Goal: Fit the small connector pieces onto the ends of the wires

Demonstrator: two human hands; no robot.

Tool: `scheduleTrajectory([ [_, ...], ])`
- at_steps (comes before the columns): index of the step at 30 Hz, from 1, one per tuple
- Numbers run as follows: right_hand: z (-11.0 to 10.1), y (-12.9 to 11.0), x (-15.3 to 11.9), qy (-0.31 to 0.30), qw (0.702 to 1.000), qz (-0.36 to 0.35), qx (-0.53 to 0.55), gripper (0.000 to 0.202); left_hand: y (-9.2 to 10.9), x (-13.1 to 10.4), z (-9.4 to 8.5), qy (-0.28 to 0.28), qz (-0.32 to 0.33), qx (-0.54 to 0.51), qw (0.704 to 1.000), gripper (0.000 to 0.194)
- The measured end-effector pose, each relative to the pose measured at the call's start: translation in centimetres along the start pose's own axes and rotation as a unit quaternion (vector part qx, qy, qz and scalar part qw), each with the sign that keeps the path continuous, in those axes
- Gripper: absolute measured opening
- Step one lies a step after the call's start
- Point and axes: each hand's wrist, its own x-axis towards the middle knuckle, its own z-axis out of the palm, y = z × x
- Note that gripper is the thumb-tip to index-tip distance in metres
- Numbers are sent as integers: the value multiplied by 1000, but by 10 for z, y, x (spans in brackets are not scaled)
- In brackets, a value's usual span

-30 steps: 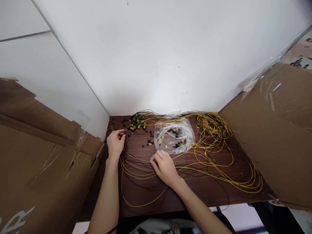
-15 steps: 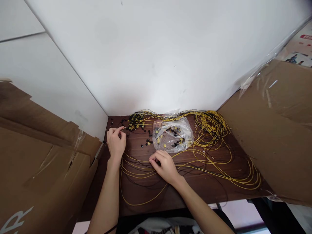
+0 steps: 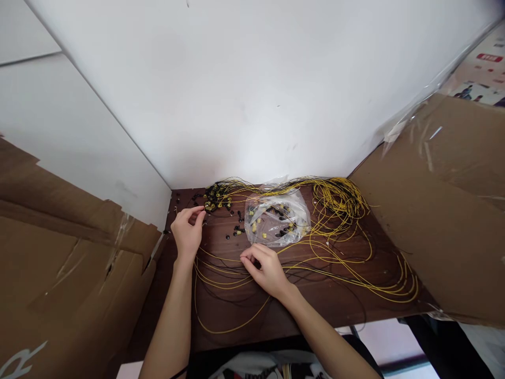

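Note:
My left hand (image 3: 187, 234) is at the left of the brown tabletop, thumb and forefinger pressed together. Whatever may be between those fingertips is too small to make out. Just beyond it lies a cluster of small black and yellow connectors (image 3: 216, 197) with thin wires attached. Nearer the middle, my right hand (image 3: 264, 267) rests low over the table, its fingers closed in a pinch on a thin yellow wire (image 3: 221, 256). More yellow and black wires pass beneath this hand in loose loops. A clear plastic bag (image 3: 278, 221) holding yellow and black parts lies just past it.
Tangled yellow and black wire (image 3: 341, 202) is heaped at the back right. Loose black pieces (image 3: 239, 230) are scattered left of the bag. A cardboard box (image 3: 453, 210) bounds the right side, another cardboard piece (image 3: 79, 263) the left. A white panel (image 3: 252, 105) closes the back.
My left thumb and forefinger have come closer together. The right hand keeps its place and pinch. The whole view has shifted slightly.

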Motion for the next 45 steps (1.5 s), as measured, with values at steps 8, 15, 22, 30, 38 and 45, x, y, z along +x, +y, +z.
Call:
scheduleTrajectory([
  [8, 0, 1, 0, -1, 1000, 0, 4, 13, -1, 1, -2, 26, -23, -2, 999, 19],
  [15, -1, 0, 0, -2, 1000, 3, 4, 13, -10, 0, -3, 22, -107, 43, 993, 19],
  [22, 0, 1, -1, 0, 1000, -1, 3, 13, -20, 0, -2, -4, -107, -3, 994, 34],
  [30, 1, 1, -1, -5, 1000, -8, -1, 13, -20, -1, 4, -62, -18, 100, 993, 27],
  [38, 2, 1, -1, -5, 1000, -16, -14, 14, -29, -3, 10, -34, -11, 182, 983, 30],
  [45, 1, 1, 0, -11, 1000, -15, -12, 14, -34, -4, 11, -17, -29, 180, 983, 27],
])
